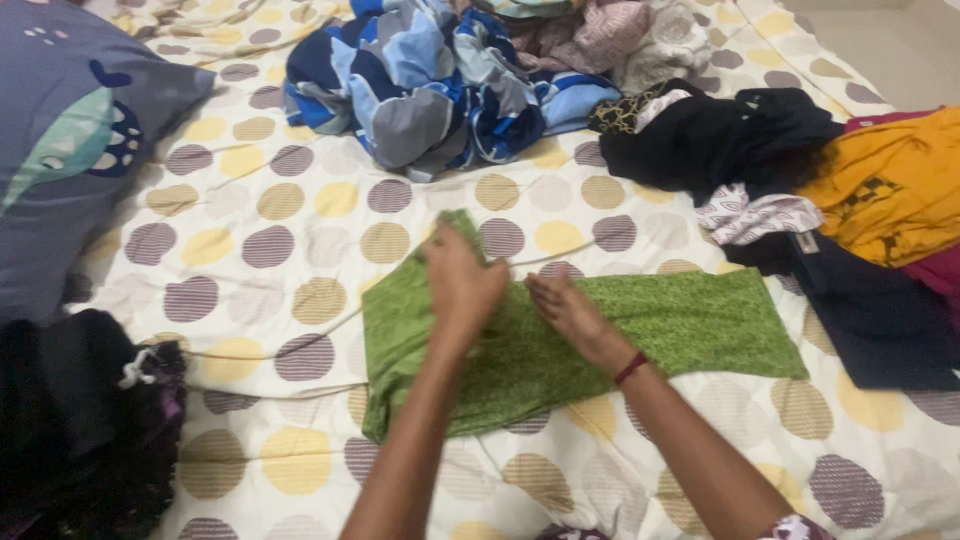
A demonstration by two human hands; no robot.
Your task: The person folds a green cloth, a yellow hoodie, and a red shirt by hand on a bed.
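A dark bundle of clothes [85, 420] lies at the near left edge of the bed [250, 290]. Mid-bed, a green cloth [690, 320] lies spread flat. The left hand [462, 285] is closed on a raised fold at its left end; the right hand [570, 312] presses flat and open on the cloth just beside it. Farther off lie a blue patterned garment [430, 80], black clothes [720, 135] and an orange garment [895, 185] at the right edge.

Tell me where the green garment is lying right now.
In the head view the green garment lies spread at the centre of the dotted bedsheet, under the left hand and right hand, just below the blue patterned clothes pile.
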